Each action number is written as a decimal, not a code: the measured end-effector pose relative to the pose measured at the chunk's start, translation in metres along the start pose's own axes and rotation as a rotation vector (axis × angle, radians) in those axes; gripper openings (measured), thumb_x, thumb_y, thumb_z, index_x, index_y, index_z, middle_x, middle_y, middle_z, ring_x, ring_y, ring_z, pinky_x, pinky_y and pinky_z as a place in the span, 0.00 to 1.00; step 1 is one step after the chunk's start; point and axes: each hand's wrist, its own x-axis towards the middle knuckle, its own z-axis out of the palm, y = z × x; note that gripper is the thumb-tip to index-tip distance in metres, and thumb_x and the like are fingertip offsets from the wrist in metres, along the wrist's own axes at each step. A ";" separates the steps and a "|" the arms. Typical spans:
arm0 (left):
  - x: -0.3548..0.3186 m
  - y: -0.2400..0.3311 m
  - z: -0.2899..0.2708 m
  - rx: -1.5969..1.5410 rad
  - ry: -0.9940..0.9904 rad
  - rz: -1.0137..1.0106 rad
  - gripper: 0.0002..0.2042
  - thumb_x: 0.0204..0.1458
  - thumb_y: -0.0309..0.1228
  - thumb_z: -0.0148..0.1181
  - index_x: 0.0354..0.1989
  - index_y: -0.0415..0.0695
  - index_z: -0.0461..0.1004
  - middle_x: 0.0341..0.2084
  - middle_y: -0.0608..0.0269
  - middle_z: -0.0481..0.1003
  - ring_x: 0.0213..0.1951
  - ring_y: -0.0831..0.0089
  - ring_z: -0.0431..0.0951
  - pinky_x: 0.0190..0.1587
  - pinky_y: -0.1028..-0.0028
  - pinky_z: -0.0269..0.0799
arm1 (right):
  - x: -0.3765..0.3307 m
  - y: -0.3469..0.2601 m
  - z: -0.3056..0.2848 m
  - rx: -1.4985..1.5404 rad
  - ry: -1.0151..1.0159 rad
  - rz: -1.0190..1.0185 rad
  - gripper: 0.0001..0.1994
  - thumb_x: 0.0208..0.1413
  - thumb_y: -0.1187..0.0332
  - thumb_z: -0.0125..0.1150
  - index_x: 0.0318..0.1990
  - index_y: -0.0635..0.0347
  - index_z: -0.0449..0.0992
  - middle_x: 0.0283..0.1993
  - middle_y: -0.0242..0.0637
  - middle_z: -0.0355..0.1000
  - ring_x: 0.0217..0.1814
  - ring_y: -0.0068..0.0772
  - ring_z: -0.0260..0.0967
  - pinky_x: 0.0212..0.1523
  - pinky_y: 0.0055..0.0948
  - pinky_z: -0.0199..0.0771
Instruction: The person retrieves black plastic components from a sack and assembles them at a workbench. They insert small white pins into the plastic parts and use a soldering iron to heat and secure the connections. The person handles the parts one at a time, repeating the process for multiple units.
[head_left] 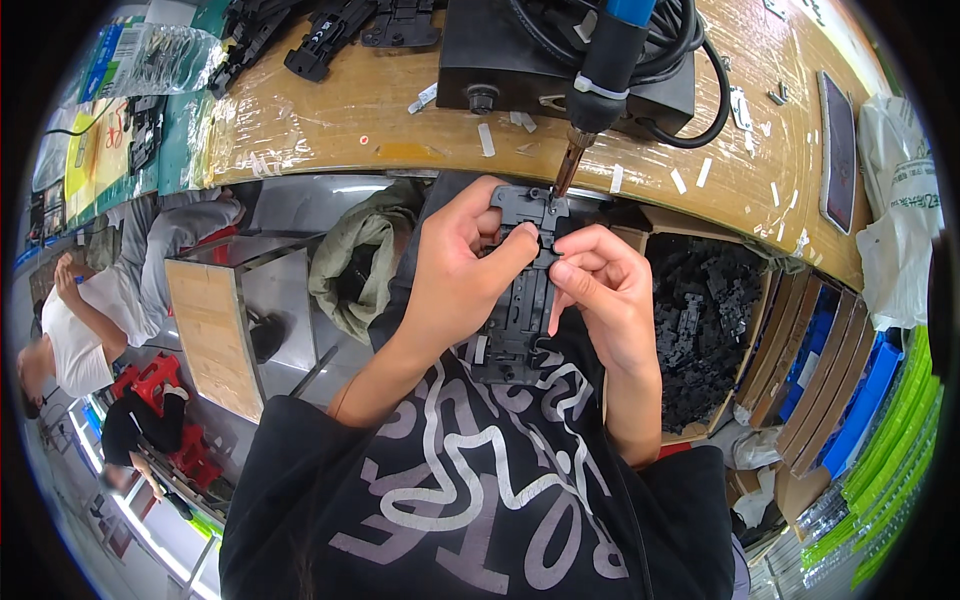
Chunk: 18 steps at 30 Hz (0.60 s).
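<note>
A long black plastic housing (522, 295) is held upright in front of the chest. The left hand (462, 262) grips it from its left side, thumb laid across its front. The right hand (608, 292), at its right edge, has thumb and forefinger pinched together; whether they hold a small piece cannot be told. Just above both hands, a blue-and-black power screwdriver (603, 88) points down to the housing's upper end; contact there is unclear. Beyond the hands lies the wood-toned surface (340, 125), carrying a black metal case (462, 62) and, farther left, more black housings (330, 42). Right of the right hand, a cardboard box (632, 239) holds many small black parts (695, 320). Well left of the left hand sits a person in white (82, 338).
</note>
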 end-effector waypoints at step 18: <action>0.001 0.002 0.001 -0.008 0.011 -0.006 0.09 0.43 0.20 0.48 0.34 0.35 0.65 0.24 0.64 0.72 0.26 0.85 0.68 0.30 0.84 0.62 | 0.001 0.001 0.002 0.022 0.013 -0.013 0.05 0.46 0.78 0.54 0.31 0.70 0.67 0.22 0.38 0.68 0.16 0.24 0.65 0.15 0.20 0.66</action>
